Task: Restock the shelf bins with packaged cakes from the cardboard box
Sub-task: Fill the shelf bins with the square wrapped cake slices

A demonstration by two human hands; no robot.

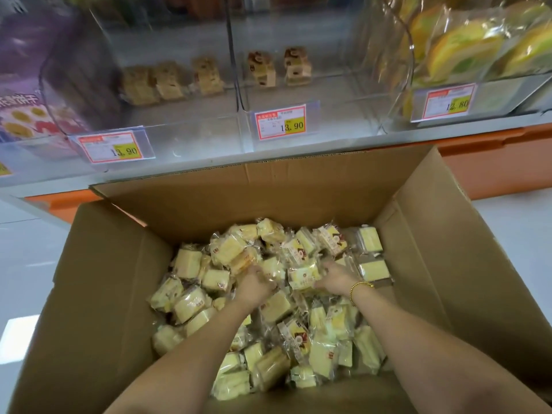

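Both of my hands are sunk into the packaged cakes (277,306) in the cardboard box (113,279). My left hand (254,283) and right hand (334,279) lie side by side, fingertips buried under wrappers, so I cannot tell whether either grips anything. Between them one packet (303,274) lies flat, long side running left to right; beyond the box stand the clear shelf bins (191,135).

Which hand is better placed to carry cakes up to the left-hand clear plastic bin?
Probably left. The left hand sits in the wrapped yellow cakes on the side of that clear plastic bin; the right hand would cross its arm.
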